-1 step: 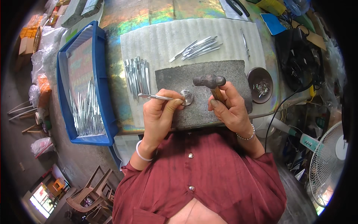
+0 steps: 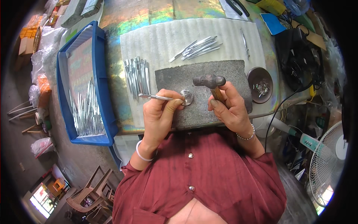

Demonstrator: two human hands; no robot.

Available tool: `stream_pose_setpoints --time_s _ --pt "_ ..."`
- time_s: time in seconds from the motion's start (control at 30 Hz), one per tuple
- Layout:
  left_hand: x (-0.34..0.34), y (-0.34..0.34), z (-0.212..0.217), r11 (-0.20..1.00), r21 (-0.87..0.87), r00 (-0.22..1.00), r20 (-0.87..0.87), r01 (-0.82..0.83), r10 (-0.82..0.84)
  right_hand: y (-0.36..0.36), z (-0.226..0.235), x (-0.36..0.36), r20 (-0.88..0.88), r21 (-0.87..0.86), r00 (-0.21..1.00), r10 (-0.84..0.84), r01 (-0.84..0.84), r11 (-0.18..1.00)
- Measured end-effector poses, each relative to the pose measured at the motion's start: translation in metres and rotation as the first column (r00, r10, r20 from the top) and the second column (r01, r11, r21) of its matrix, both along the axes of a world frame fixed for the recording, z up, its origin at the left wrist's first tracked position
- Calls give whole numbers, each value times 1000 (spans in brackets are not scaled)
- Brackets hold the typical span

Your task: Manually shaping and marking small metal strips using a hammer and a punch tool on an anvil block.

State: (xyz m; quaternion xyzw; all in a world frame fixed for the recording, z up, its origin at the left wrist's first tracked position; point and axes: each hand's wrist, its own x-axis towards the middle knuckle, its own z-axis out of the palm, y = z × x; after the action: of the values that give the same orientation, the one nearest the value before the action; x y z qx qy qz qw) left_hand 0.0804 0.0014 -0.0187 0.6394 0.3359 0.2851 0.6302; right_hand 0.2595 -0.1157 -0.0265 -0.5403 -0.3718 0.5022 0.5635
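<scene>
Pinched between thumb and fingers of my left hand is a slim silvery metal strip, its wider end pointing left. The strip's other end is by a small round shiny metal block on a dark stone-like slab; my fingertips hide whether they touch. My right hand is wrapped round the wooden handle of a ball-peen hammer, its head raised to the right of the block. Similar metal strips lie in a bundle left of the slab, and a looser pile lies beyond it.
A blue tray with many metal strips stands at the left. On the right, a brown bowl holds small metal bits. White foam sheet lies under the slab. Black-handled pliers lie at the back; a fan stands low right.
</scene>
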Motion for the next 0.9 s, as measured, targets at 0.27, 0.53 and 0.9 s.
stream_pose_setpoints --time_s 0.27,0.53,0.9 --pt "1 -1 1 998 62 999 -45 10 -8 -1 -1 -1 -10 5 1000 -13 13 1000" --pt "9 -14 5 676 723 968 -243 141 58 -2 2 -3 -169 16 985 -22 25 1000" --pt "4 -9 -6 594 782 976 -214 187 -26 32 71 -13 569 390 819 78 -353 851"
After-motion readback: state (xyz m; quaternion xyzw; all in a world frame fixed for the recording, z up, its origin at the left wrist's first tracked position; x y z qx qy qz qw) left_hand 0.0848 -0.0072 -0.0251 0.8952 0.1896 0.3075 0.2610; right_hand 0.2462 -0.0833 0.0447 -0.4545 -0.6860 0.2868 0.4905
